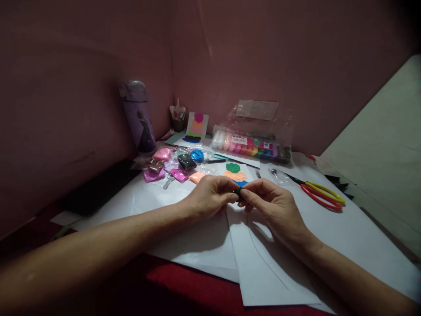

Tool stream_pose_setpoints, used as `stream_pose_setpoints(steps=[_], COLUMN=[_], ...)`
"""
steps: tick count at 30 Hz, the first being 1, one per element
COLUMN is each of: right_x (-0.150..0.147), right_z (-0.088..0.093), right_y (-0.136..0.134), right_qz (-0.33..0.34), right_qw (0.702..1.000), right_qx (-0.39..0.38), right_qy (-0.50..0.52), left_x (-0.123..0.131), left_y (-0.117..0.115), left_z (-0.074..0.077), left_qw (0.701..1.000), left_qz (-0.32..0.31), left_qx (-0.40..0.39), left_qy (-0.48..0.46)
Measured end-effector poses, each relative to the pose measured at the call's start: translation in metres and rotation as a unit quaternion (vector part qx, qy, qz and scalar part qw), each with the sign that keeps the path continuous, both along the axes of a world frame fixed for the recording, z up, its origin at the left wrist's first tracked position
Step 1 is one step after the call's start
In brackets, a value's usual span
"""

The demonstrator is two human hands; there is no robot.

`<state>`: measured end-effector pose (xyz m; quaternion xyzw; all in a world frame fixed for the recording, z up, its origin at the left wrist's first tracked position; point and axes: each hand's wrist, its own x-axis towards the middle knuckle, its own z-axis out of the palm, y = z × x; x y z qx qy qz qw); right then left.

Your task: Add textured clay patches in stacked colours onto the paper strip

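Between the fingertips of both hands is a small lump of black modelling clay (238,193). My left hand (210,195) pinches it from the left, and my right hand (271,201) grips it from the right with thumb and fingers. Both are held above a white card (259,272) with a thin curved line drawn on it. Just beyond the fingers, green clay (233,167), textured orange clay (235,176) and blue clay (241,183) are pressed on the card's far end. Part of the blue patch is hidden by my fingers.
Small bags of coloured clay, including a black clay packet (187,162), lie left of centre. A long clay pack (251,147) stands behind. Scissors (320,196) with red and yellow handles lie right. A purple bottle (138,117), a decorated card (196,128) and a small pot (178,124) stand by the wall.
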<state>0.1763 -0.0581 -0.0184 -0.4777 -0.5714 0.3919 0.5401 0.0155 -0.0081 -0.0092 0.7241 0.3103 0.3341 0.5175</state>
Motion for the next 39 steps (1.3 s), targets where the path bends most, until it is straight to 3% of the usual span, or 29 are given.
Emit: stream_pose_setpoints(steps=[13, 19, 24, 29, 34, 39], right_x=[-0.001, -0.003, -0.003, 0.001, 0.006, 0.008], right_z=[-0.002, 0.0, 0.001, -0.002, -0.006, -0.007], right_y=[0.0, -0.003, -0.004, 0.002, 0.009, 0.008], right_qz=[-0.006, 0.001, 0.003, -0.015, -0.085, -0.067], right_qw=[1.0, 0.999, 0.999, 0.999, 0.99, 0.995], right_qx=[-0.022, 0.043, 0.026, 0.007, -0.032, -0.028], right_qy=[0.013, -0.021, -0.021, 0.028, 0.105, 0.064], left_x=[0.001, 0.001, 0.0, 0.003, 0.002, 0.0], left_y=[0.001, 0.0, -0.001, 0.001, 0.004, 0.003], left_z=[-0.002, -0.002, 0.001, 0.001, 0.003, 0.003], left_qw=[0.999, 1.0, 1.0, 0.997, 0.991, 0.987], left_qz=[0.007, 0.0, 0.002, 0.029, 0.037, 0.015], left_qx=[-0.04, -0.018, 0.001, -0.057, -0.094, -0.122], left_qy=[-0.033, -0.023, 0.017, -0.031, -0.084, -0.101])
